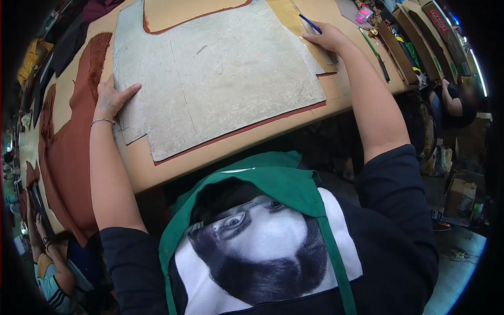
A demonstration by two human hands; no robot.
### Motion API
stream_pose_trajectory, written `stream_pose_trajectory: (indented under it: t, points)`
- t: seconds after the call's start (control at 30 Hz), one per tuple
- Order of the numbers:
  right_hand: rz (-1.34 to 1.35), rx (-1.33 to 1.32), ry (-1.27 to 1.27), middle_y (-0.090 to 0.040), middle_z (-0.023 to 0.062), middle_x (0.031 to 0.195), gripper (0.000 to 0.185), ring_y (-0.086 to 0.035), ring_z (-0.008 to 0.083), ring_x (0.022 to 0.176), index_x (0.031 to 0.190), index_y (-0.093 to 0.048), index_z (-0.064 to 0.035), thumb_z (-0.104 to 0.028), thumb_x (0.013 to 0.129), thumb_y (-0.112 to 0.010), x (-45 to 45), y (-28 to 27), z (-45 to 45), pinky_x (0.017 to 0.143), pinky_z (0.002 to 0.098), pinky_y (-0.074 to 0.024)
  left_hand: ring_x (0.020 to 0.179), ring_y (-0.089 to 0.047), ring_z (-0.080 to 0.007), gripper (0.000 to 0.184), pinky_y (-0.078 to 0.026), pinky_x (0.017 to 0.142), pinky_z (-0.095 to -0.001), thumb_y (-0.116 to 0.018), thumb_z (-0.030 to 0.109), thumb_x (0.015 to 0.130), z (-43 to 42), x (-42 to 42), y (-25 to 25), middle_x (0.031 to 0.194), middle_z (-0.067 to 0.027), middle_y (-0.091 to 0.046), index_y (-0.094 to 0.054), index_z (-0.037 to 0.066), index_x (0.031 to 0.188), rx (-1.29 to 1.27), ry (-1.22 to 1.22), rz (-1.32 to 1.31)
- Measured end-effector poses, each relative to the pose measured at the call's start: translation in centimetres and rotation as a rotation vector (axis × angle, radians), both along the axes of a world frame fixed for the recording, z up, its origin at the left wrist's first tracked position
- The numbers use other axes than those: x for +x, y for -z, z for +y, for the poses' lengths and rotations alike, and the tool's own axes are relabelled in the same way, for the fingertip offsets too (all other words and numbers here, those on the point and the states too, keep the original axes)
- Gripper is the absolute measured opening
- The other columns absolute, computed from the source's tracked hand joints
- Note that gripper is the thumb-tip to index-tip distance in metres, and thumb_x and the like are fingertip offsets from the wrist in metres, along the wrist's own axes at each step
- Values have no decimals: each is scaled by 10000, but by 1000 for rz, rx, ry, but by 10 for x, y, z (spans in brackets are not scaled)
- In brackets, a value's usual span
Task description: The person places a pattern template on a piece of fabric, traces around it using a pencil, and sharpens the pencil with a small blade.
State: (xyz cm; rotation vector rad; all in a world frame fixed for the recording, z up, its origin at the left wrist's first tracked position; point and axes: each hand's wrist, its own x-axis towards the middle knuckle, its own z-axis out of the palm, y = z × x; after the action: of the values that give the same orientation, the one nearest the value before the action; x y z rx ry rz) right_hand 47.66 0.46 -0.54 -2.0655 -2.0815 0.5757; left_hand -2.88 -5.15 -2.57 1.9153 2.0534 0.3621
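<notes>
A large, worn grey-white flat template lies on the tan table, with a rust-coloured piece of material showing along its front edge and around its cut-out at the far side. My left hand presses on the template's left edge, thumb stretched over the surface and apart from the fingers, which are partly hidden. At the upper right, my right hand pinches a blue pen above the template's yellow-taped edge. Its lower fingers are close to that edge.
Rust-coloured fabric drapes over the table's left side. A green pen-like tool and a pink object lie on the right, near cardboard boxes. Other people's arms show at the lower left and far right.
</notes>
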Motion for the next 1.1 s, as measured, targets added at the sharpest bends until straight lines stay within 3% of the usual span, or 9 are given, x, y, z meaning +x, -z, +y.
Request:
stream_pose_trajectory:
  t: [0.1, 0.5, 0.6, 0.97, 1.1]
  points:
    - [44, -48, -8, -592, 143, 1013, 564, -582, 238, 876, 1216, -466, -148, -363, 726, -644, 2, 0, 1, 784, 331, -435, 1014, -418, -396, 1006, -383, 878, -402, -697, 608, 520, -12, 3, -7, 1064, -291, -390, -378, -47, 1213, 14, -32, 47]
    - [8, -34, -8, -597, 140, 1001, 535, -582, 232, 866, 1218, -468, -195, -341, 735, -643, 1, -2, 0, 779, 325, -430, 1023, -428, -393, 991, -380, 882, -398, -678, 621, 530, -11, 8, -11, 1065, -303, -403, -390, -55, 1195, 35, -35, 106]
    - [63, 8, -20, -603, 164, 963, 512, -576, 231, 853, 1144, -511, -40, -322, 738, -646, -2, -6, -7, 771, 327, -423, 1033, -424, -393, 977, -370, 892, -389, -675, 615, 536, -12, 10, -12, 1060, -312, -418, -399, -61, 1185, 58, -14, 131]
    - [68, 8, -26, -604, 159, 974, 505, -587, 228, 848, 1125, -527, -58, -338, 722, -649, 11, 7, 6, 767, 337, -431, 1053, -424, -404, 869, -349, 912, -401, -660, 569, 577, -20, 22, -25, 1045, -308, -485, -468, -90, 1110, 69, 50, 111]
    - [89, 96, -89, -580, 172, 1034, 524, -553, 247, 960, 1165, -488, -47, -291, 728, -643, 10, 8, 2, 835, 322, -402, 1071, -407, -403, 854, -340, 926, -382, -703, 534, 552, -8, 4, -2, 1068, -309, -465, -473, -66, 1113, 118, 55, 36]
